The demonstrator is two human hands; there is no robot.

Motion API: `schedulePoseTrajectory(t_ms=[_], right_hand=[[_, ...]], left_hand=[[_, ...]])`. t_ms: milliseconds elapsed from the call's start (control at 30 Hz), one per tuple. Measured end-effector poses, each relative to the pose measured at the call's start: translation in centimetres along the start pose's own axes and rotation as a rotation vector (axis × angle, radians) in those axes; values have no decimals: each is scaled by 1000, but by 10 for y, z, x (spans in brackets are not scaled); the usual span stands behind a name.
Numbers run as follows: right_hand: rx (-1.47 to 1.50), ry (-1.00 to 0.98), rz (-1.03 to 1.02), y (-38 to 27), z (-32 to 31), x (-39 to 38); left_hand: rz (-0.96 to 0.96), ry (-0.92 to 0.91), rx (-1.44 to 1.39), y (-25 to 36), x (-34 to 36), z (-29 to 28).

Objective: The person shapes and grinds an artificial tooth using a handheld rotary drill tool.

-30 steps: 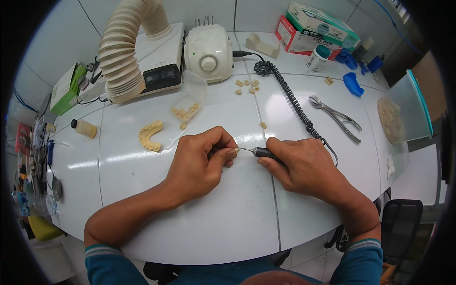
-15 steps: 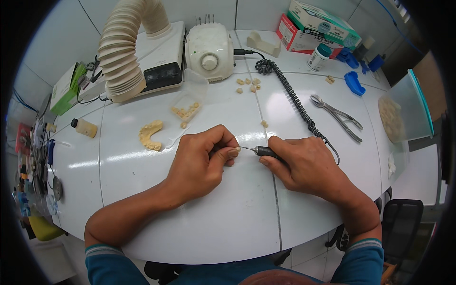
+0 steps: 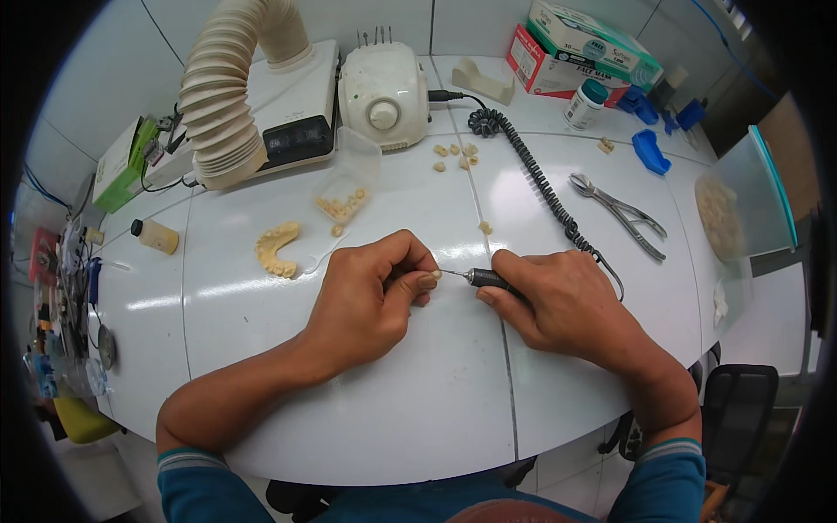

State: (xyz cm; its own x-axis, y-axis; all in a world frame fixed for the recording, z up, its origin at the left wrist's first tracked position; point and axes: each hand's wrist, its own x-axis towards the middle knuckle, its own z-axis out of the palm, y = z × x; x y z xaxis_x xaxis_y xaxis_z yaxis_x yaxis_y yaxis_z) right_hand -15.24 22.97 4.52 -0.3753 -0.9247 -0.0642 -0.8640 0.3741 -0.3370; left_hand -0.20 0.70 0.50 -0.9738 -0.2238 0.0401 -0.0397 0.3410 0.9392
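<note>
Over the middle of the white table, my left hand pinches a small whitish dental crown between thumb and fingertips; most of it is hidden. My right hand is wrapped round a dark rotary handpiece, its thin metal bur pointing left and meeting the crown. A coiled black cord runs from the white control unit toward the handpiece. Left of my left hand lies a cream dental arch model. Behind it stands an open clear box with several yellowish tooth pieces inside.
More tooth pieces lie near the control unit. Metal pliers rest on the right, near a blue tray and a clear tub. A ribbed hose arches at back left. A small bottle stands at left.
</note>
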Motion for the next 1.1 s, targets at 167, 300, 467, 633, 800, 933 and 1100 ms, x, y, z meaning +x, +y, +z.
schedulePoseTrajectory(t_ms=[167, 300, 467, 633, 800, 933, 1100], right_hand=[[-11, -26, 5, 0, -2, 0], [-14, -35, 11, -2, -3, 1], [-11, -40, 10, -2, -3, 2], [-12, -32, 7, -1, -2, 1], [-19, -52, 6, -2, -4, 1], [-11, -43, 14, -1, -3, 1], [-6, -41, 4, -2, -4, 1]], left_hand=[[-13, -21, 9, 2, 1, -2], [16, 13, -22, 0, 0, 2], [16, 7, -4, 0, 1, 1], [-4, -30, 16, 1, 1, -2], [-20, -37, 17, 1, 1, -2], [-23, -38, 5, 1, 1, -2], [-16, -27, 14, 1, 1, -2]])
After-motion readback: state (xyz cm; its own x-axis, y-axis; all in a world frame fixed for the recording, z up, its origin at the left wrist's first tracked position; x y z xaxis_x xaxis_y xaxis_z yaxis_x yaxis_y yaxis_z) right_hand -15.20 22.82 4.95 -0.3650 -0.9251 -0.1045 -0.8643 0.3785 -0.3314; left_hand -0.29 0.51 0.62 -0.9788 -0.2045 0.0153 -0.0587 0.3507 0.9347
